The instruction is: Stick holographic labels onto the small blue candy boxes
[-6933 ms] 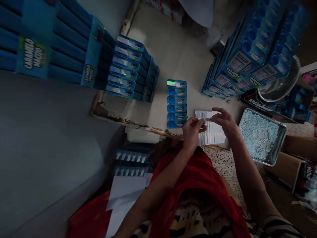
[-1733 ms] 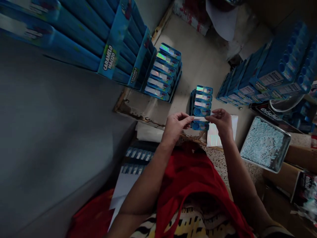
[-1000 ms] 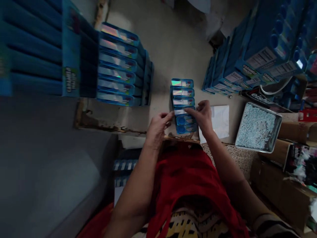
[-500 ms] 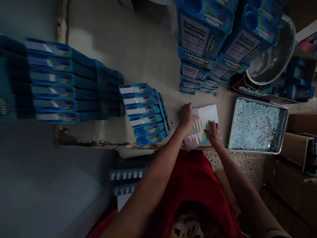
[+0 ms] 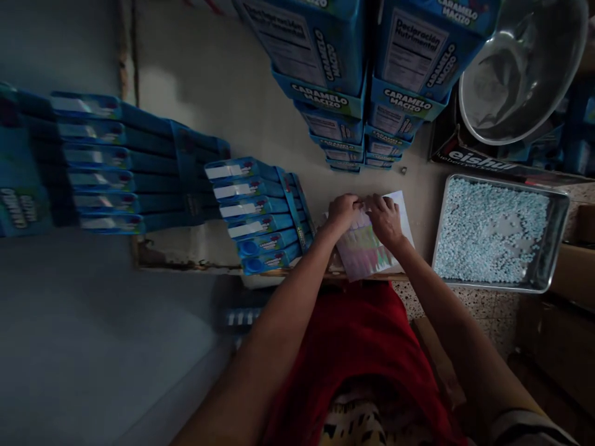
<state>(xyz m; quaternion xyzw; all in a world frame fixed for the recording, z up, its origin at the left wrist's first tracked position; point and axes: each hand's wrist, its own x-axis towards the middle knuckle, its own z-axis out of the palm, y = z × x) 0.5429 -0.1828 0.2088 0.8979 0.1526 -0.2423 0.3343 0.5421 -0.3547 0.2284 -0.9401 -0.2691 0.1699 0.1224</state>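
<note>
Sheet: the white, iridescent rectangular sheet [image 5: 367, 251] lies on the pale, worn surface [image 5: 223, 80], near its front edge and under your hands.
Left hand: your left hand [image 5: 344, 208] is at the sheet's upper part, fingers curled inward; you cannot tell whether they pinch anything.
Right hand: your right hand [image 5: 385, 218] bends over the sheet beside it, fingertips close to the left's; its grip is hidden too.
Change: a second ago your right hand was on the fourth blue box end; now both your hands are back at the sheet.
Six boxes: in the group of slim blue printed boxes [image 5: 260, 224], four ends carry shiny silver-white strips [image 5: 244, 230], while the nearest two show bare blue circles.
Right side: a rectangular metal tray [image 5: 559, 243] holds pale blue pellets [image 5: 483, 229].
</note>
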